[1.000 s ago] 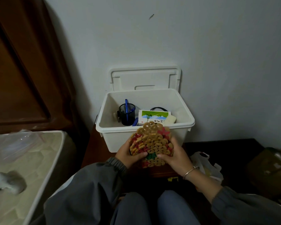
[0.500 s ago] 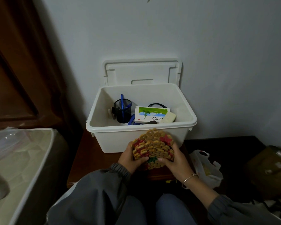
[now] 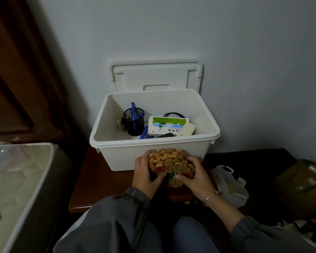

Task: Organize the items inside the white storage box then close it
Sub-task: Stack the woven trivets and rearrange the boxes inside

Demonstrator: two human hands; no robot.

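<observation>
Head view, white storage box open on a brown wooden table, lid propped against the wall at 12 o'clock, left hand and right hand clasping a woven beaded mat at the box's 6 o'clock, black mesh pen cup and green-and-white carton inside

My sleeves: grey, gathered elastic cuffs
My right wrist: thin silver bangle
My trousers: blue-grey, covering both knees

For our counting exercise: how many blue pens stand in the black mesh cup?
2: a tall blue pen at the black mesh cup's left, a shorter one leaning right. Others may be hidden inside.
</observation>
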